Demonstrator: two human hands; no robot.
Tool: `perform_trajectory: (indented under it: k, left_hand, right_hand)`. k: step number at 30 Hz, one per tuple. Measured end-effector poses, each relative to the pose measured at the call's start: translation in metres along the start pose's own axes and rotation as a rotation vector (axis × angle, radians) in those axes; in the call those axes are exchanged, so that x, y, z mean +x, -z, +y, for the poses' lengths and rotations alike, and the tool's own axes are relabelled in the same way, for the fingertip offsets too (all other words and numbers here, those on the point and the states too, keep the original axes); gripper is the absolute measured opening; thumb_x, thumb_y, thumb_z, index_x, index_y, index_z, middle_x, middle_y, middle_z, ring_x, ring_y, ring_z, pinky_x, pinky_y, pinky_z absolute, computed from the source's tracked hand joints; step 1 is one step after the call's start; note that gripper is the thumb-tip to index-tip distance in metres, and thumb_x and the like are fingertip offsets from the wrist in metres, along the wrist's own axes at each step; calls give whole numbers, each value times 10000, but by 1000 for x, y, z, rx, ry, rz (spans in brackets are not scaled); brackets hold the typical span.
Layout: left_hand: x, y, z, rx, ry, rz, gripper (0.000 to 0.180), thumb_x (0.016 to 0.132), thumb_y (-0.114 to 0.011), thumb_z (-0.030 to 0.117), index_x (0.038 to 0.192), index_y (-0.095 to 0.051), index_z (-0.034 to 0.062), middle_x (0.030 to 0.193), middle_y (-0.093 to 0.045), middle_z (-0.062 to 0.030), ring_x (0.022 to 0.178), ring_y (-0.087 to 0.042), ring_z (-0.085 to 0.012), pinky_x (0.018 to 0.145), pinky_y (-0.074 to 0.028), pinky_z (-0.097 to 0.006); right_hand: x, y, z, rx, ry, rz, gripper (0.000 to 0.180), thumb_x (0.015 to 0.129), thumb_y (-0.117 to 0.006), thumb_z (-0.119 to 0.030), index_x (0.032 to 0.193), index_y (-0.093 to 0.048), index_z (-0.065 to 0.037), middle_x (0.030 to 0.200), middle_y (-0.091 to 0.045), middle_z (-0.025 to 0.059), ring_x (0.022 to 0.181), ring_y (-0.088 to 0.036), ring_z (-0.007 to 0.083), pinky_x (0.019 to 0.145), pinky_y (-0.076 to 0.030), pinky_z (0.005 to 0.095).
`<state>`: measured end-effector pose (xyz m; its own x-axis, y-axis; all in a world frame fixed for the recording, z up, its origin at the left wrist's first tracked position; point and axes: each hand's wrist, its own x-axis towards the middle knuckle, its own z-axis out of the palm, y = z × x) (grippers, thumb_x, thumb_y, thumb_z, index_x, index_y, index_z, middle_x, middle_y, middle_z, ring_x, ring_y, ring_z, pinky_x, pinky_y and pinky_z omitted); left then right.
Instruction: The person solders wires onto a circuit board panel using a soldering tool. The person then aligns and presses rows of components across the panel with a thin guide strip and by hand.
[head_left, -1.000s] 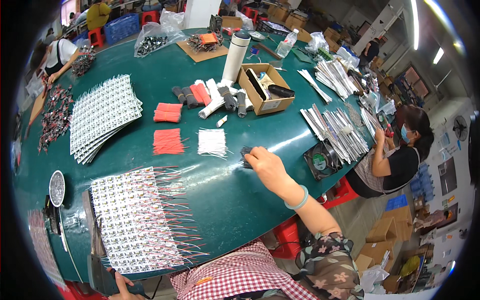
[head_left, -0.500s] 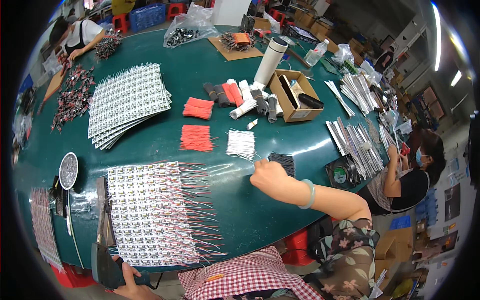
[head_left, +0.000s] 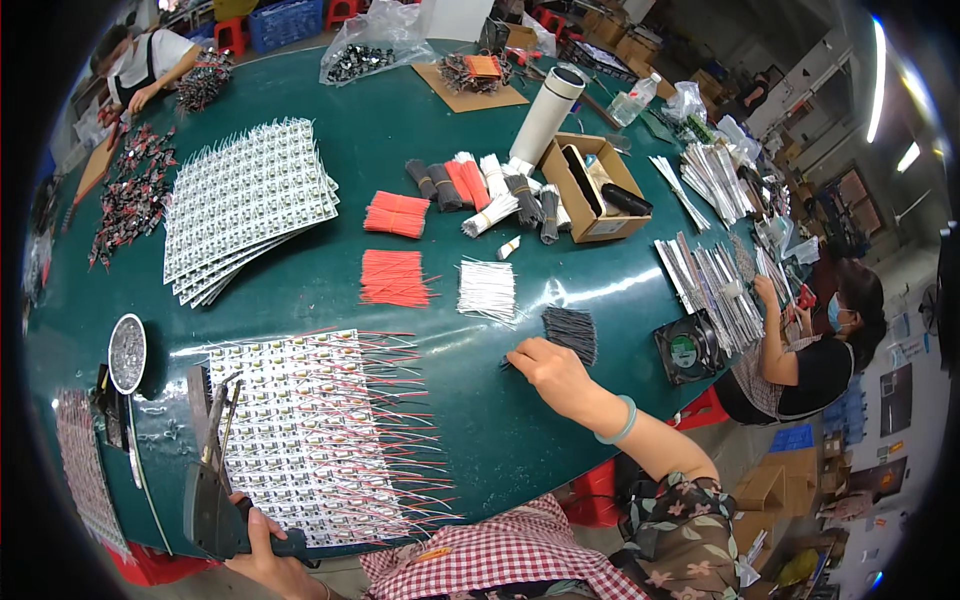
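My left hand (head_left: 268, 558) grips the handle of a dark green soldering gun (head_left: 214, 512) at the lower left. Its narrow metal tip points up over the left edge of a white circuit board panel (head_left: 290, 440). Red and white wires stick out from that panel's right side. My right hand (head_left: 565, 382) is closed in a pinch just below left of a bundle of black wires (head_left: 572, 335). A small dark bit shows at its fingertips, too small to name. A pile of white wires (head_left: 487, 288) and a pile of red wires (head_left: 392, 277) lie beyond it.
Stacked panels (head_left: 245, 205) lie at the far left. A cup (head_left: 127, 352) of shiny material stands left of my panel. Behind the wires are a white flask (head_left: 548, 115) and a cardboard box (head_left: 600, 225). A fan (head_left: 688, 347) sits at right. Co-workers sit at both sides.
My right hand has moved nearer to me, away from the white wires, uncovering more of the black bundle. The soldering gun's tip has risen over the panel's left edge. The whole view has shifted slightly.
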<state>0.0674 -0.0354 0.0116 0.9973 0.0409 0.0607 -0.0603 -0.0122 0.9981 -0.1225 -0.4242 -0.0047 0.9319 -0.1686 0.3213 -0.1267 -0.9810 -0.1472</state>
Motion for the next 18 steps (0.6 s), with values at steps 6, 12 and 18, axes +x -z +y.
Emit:
perform_trajectory:
  k: [6,12,18]
  left_hand:
    - [-3,-1,-5,7,25,16,256,912,-639,44,1127,-617,-92,647,-511,-15,524,-424,-81,508,-326,-220]
    - [-4,-12,-3,-10,-2,21,269,904,-651,46,1132,-617,-93,648,-514,-16,522,-428,-82,512,-325,-217]
    - [1,-13,7,29,40,39,266,885,-639,28,1116,-618,-102,660,-531,-36,520,-442,-84,515,-326,-218]
  right_hand:
    - [34,20,-4,-287,163,-246,152,689,-673,-60,817,-702,16,816,-597,100,765,-618,237,629,-557,320]
    - [50,13,-18,-486,483,-419,128,636,-699,-146,647,-698,-18,721,-557,87,730,-579,225,533,-481,306]
    - [67,1,-26,-460,405,-589,110,652,-711,-135,681,-702,-29,750,-584,99,740,-603,238,545,-516,341]
